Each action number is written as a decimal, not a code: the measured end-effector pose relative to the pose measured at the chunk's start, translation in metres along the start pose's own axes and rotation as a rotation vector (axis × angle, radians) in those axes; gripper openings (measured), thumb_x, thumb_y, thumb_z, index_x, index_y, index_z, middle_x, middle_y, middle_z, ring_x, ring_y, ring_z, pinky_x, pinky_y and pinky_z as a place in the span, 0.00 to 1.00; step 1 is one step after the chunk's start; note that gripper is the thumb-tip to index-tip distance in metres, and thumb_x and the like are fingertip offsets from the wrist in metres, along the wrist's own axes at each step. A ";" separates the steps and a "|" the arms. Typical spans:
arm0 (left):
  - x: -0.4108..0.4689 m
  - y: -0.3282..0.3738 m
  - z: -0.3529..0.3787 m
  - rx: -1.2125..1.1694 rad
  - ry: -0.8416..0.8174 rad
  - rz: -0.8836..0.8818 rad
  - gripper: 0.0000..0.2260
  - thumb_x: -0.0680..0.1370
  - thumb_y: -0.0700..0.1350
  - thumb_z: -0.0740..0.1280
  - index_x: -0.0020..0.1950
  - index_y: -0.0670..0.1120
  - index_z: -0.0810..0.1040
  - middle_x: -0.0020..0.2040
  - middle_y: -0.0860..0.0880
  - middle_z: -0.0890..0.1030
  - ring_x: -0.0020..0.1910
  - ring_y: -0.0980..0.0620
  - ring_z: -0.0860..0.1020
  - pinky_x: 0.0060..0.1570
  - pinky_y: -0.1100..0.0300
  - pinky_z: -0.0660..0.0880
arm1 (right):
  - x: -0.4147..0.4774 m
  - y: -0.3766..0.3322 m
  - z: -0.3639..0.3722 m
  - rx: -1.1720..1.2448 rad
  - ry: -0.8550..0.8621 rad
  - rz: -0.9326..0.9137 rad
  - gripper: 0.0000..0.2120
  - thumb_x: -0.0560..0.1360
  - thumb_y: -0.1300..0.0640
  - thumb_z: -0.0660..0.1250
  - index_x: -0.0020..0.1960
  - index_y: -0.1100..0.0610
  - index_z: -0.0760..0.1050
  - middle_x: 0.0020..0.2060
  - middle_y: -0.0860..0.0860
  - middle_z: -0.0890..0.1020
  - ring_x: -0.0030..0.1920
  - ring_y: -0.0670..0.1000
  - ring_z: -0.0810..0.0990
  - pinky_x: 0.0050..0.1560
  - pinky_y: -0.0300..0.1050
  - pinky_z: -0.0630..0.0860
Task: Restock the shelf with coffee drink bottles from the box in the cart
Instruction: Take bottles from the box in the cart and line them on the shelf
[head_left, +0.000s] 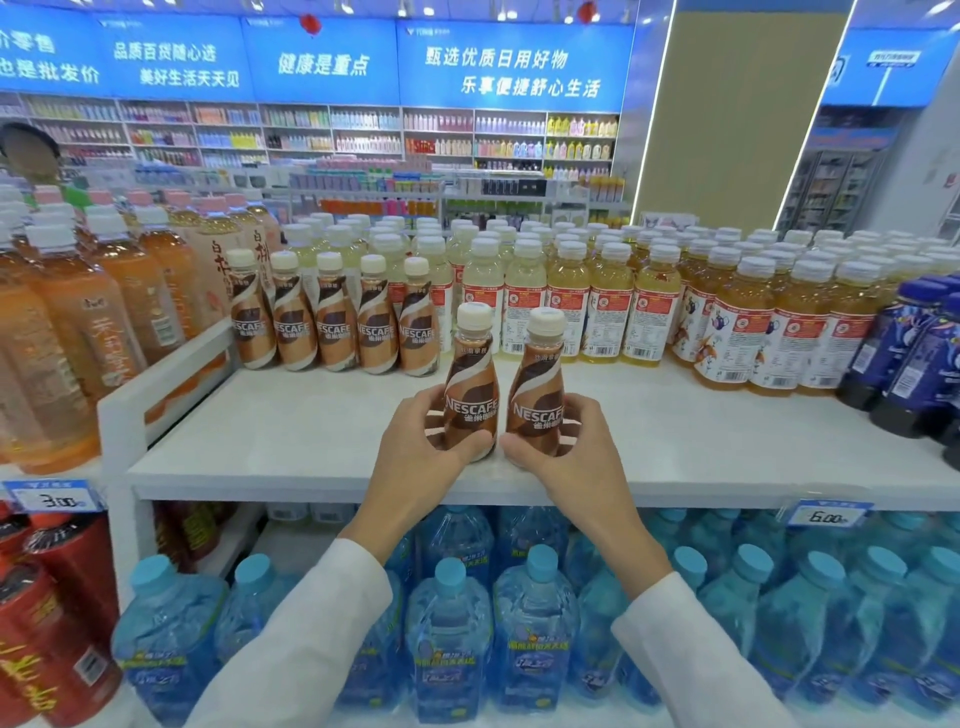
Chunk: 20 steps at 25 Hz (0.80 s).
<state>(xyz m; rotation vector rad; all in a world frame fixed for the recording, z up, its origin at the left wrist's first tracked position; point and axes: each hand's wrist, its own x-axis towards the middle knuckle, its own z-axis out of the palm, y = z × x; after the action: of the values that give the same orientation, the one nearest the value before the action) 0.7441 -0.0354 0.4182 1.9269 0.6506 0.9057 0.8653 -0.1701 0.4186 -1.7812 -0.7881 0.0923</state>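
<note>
Placing step. Left hand (421, 441) fingers wrap one coffee bottle (470, 384), right hand (566, 447) grips a second bottle (537, 384). Both upright over the shelf (291, 431), well in front of the stocked row (332, 322). Next, probably: push both back against that row, then let go.

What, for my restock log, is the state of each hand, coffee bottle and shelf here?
Left bottle: upright, capped, held.
Right bottle: upright, capped, held.
Left hand: grips left bottle's lower body.
Right hand: grips right bottle's lower body.
Shelf: front part bare.
Back row: five coffee bottles, upright, capped, standing on shelf.
</note>
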 end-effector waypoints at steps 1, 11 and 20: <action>-0.001 0.001 0.001 0.017 0.021 0.012 0.32 0.69 0.54 0.79 0.70 0.53 0.72 0.61 0.56 0.76 0.56 0.58 0.78 0.52 0.67 0.75 | -0.001 0.000 -0.003 0.034 0.004 -0.009 0.32 0.66 0.45 0.80 0.64 0.46 0.68 0.58 0.43 0.78 0.57 0.44 0.79 0.57 0.40 0.77; 0.001 -0.008 -0.046 0.023 0.235 -0.110 0.25 0.68 0.49 0.81 0.60 0.52 0.75 0.51 0.59 0.79 0.49 0.65 0.77 0.45 0.74 0.70 | 0.009 -0.031 0.060 0.038 -0.060 -0.043 0.26 0.65 0.46 0.81 0.57 0.45 0.72 0.52 0.41 0.82 0.52 0.44 0.82 0.54 0.43 0.79; 0.068 -0.061 -0.158 0.254 0.462 -0.217 0.18 0.74 0.48 0.74 0.63 0.49 0.78 0.62 0.50 0.76 0.58 0.51 0.75 0.67 0.49 0.72 | 0.058 -0.094 0.235 0.045 -0.192 -0.127 0.27 0.68 0.46 0.77 0.59 0.49 0.66 0.58 0.48 0.78 0.59 0.53 0.78 0.59 0.50 0.76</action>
<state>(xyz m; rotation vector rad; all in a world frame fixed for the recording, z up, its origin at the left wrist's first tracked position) 0.6538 0.1208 0.4419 1.8234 1.2732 1.1833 0.7646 0.0686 0.4326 -1.6925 -1.0273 0.1977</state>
